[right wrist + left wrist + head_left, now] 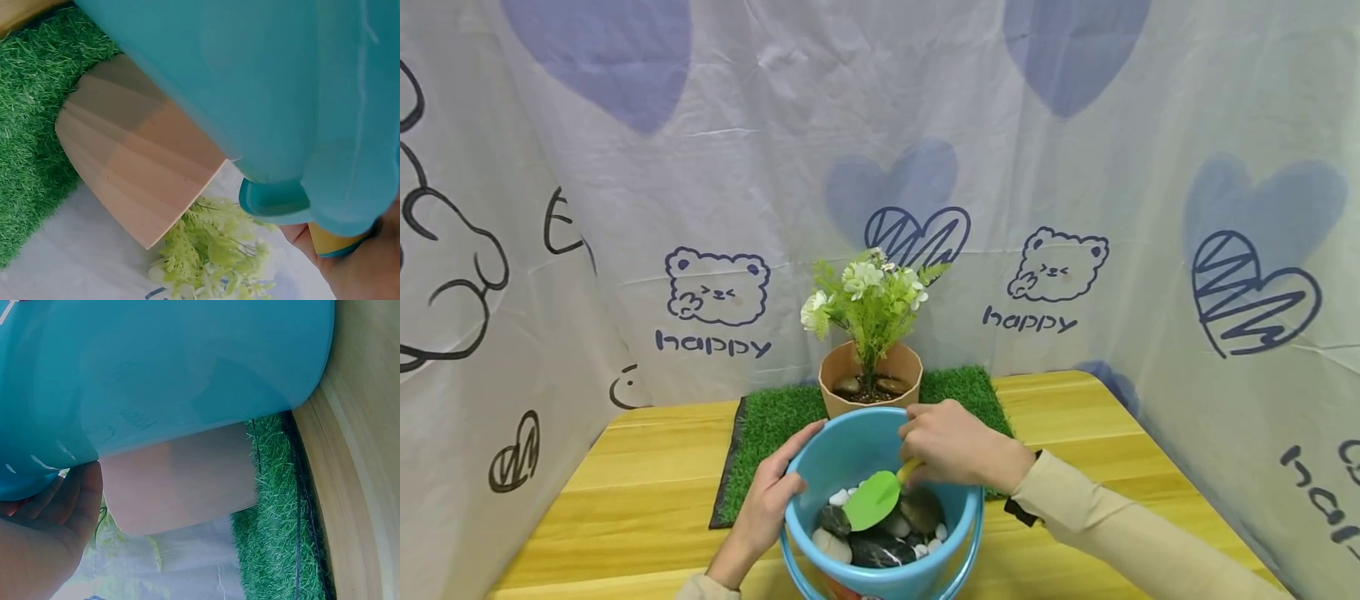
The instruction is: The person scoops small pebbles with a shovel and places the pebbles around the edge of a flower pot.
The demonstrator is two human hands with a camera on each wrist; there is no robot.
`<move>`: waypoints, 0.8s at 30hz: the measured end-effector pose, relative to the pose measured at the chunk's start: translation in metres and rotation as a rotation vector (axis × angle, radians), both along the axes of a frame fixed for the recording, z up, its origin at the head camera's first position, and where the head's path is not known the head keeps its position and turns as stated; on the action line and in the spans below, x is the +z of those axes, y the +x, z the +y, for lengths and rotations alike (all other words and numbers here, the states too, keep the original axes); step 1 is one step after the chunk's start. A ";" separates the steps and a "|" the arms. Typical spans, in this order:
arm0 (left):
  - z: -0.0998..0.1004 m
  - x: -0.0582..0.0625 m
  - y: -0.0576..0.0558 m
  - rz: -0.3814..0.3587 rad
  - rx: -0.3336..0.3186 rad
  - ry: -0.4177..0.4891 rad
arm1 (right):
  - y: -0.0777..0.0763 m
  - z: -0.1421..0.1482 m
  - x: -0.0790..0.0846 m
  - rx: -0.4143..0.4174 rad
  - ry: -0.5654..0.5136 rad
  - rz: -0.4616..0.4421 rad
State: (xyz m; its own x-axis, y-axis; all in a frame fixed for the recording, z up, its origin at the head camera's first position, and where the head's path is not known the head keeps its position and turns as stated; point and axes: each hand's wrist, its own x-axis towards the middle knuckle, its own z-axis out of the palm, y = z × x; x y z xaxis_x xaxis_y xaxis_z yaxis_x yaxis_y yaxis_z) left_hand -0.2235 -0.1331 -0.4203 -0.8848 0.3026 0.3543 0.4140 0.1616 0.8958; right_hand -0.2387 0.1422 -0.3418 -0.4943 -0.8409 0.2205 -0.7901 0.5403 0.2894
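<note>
A light-blue bucket [850, 446] stands at the table's front, tilted a little toward me. My left hand [763, 504] grips its left rim, thumb over the inside and fingers along the outer wall. In my right hand [951, 442] is a toy shovel, its green blade [872, 502] down inside the bucket over the stones. The shovel's yellow handle [331, 240] shows beside the bucket rim in the right wrist view. Dark stones [880, 550] and small white pebbles [838, 497] lie on the bucket's bottom.
Right behind the bucket, a tan flowerpot [910, 371] with white flowers [861, 279] stands on a green turf mat [775, 417]. Stones and dark soil are in the pot. The wooden table [647, 475] is enclosed by white printed cloth [715, 183].
</note>
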 end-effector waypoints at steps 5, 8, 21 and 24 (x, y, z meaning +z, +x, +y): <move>0.000 0.000 0.000 0.003 0.000 0.001 | 0.001 0.001 0.000 0.002 -0.050 -0.050; 0.000 0.000 0.000 0.010 -0.004 0.004 | -0.001 -0.002 -0.003 0.005 -0.050 -0.057; 0.000 0.001 0.000 0.002 -0.007 0.004 | -0.002 0.001 -0.008 0.037 -0.098 -0.049; 0.000 0.001 0.000 0.001 -0.013 0.004 | -0.002 0.003 -0.007 0.041 -0.120 -0.039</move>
State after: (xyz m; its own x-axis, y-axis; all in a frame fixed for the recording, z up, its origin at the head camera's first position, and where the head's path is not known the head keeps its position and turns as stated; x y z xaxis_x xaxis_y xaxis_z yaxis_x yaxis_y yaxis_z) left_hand -0.2235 -0.1332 -0.4192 -0.8804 0.3127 0.3566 0.4171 0.1526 0.8959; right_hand -0.2406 0.1455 -0.3486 -0.4701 -0.8291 0.3026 -0.8216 0.5363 0.1931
